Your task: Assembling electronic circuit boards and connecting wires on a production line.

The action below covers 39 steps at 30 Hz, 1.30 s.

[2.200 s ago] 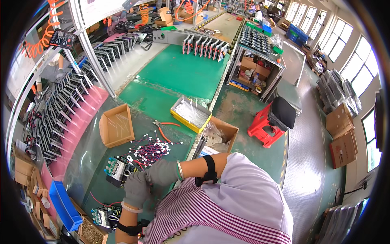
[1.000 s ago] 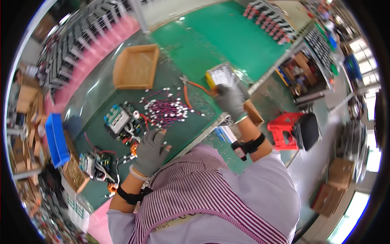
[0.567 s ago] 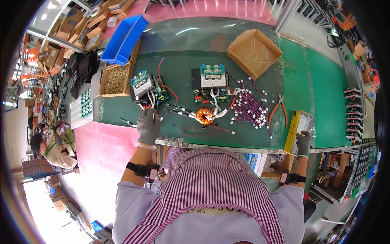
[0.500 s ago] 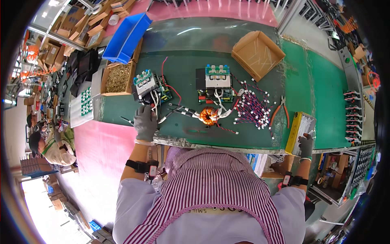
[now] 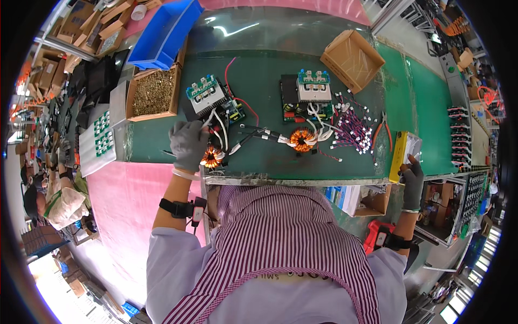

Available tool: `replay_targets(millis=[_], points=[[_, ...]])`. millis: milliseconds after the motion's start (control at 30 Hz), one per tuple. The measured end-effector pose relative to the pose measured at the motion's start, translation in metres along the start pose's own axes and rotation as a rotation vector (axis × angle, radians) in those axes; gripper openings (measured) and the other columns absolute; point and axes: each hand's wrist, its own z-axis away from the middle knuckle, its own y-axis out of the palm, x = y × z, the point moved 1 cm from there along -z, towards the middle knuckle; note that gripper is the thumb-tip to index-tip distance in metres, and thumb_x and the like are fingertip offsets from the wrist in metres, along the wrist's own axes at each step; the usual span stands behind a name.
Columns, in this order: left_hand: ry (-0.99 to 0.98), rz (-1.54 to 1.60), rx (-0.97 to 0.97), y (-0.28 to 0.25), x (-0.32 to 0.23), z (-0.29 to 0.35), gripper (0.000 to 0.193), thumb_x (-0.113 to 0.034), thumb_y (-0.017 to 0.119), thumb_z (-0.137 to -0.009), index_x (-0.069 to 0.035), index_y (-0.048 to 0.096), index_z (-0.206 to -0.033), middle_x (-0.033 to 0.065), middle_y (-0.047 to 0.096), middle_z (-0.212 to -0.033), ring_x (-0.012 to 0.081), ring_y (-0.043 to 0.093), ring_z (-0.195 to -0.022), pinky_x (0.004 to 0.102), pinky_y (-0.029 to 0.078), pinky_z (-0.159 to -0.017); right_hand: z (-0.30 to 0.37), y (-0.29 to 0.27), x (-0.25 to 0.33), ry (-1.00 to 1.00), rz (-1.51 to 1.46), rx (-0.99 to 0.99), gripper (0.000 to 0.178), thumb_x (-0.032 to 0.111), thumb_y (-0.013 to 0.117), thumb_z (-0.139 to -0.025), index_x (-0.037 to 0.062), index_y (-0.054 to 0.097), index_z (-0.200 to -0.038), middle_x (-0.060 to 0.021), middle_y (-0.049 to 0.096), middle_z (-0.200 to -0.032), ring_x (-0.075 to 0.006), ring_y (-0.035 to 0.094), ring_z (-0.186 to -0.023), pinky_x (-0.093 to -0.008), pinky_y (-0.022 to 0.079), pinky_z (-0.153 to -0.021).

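Note:
My left hand, in a grey glove, is closed at the white wires of the left circuit module; what its fingers hold is hidden. Beside that hand lies a copper-wound ring coil. My right hand, also gloved, has its fingertips apart at the near end of a yellow box with pale contents. A second circuit module stands to the right of the first, with another ring coil wired in front of it.
Right of the second module lie a heap of thin connector wires and orange-handled pliers. A cardboard tray is behind them. At left are a box of small brass-coloured parts, a blue bin and green boards. Another person sits far left.
My left hand has shifted slightly left, and the ring coil next to it now shows. My right hand has moved forward along the yellow box. The whole view has shifted somewhat.

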Motion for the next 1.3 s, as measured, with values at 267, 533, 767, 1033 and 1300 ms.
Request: replay_targets(millis=[267,533,767,1033,1300], points=[[0.232,0.062,-0.25,-0.011,0.029,0.006,0.012,-0.018,0.06,-0.07,-0.012,0.059,-0.081,0.0045,0.059,-0.082,0.0247,0.052,-0.082,0.0372,0.038,-0.074,0.063,0.139,0.053,0.074,-0.089,0.266,0.016,0.009,0.056,-0.075,0.0015,0.055,-0.09,-0.0039,0.056,-0.07,-0.0065,0.048,-0.053,-0.0194,0.036,-0.044],[0.54,0.084,0.253,0.034,-0.012,0.032,0.027,-0.015,0.062,-0.067,-0.016,0.058,-0.093,0.0023,0.056,-0.086,0.0221,0.054,-0.086,0.0364,0.043,-0.073,0.105,0.234,0.054,0.131,0.004,0.717,0.019,0.013,0.057,-0.076,-0.0015,0.057,-0.087,-0.0055,0.057,-0.067,-0.008,0.051,-0.05,-0.0222,0.042,-0.043],[0.131,0.592,0.552,0.044,-0.002,0.007,0.025,-0.018,0.065,-0.07,-0.008,0.054,-0.09,0.0067,0.059,-0.075,0.0252,0.06,-0.071,0.0334,0.046,-0.063,0.11,0.258,0.052,0.08,-0.032,0.832,0.019,0.011,0.057,-0.076,-0.0026,0.057,-0.089,-0.005,0.056,-0.065,-0.0078,0.049,-0.047,-0.023,0.041,-0.045],[0.021,0.487,0.51,0.048,-0.008,0.014,0.029,-0.02,0.067,-0.069,-0.007,0.049,-0.087,0.0088,0.057,-0.076,0.0244,0.059,-0.068,0.0334,0.045,-0.059,0.115,0.285,0.049,0.141,-0.054,0.87,0.02,0.016,0.054,-0.08,-0.0023,0.057,-0.089,-0.0045,0.057,-0.064,-0.0086,0.05,-0.051,-0.024,0.041,-0.048],[0.421,0.58,0.502,0.048,0.011,0.015,0.024,-0.012,0.063,-0.068,-0.007,0.049,-0.087,0.0093,0.053,-0.078,0.0249,0.056,-0.07,0.0337,0.046,-0.063,0.114,0.299,0.049,0.047,-0.019,0.8,0.019,0.014,0.053,-0.08,-0.0022,0.057,-0.09,-0.0057,0.059,-0.066,-0.0094,0.055,-0.053,-0.0233,0.043,-0.048]])
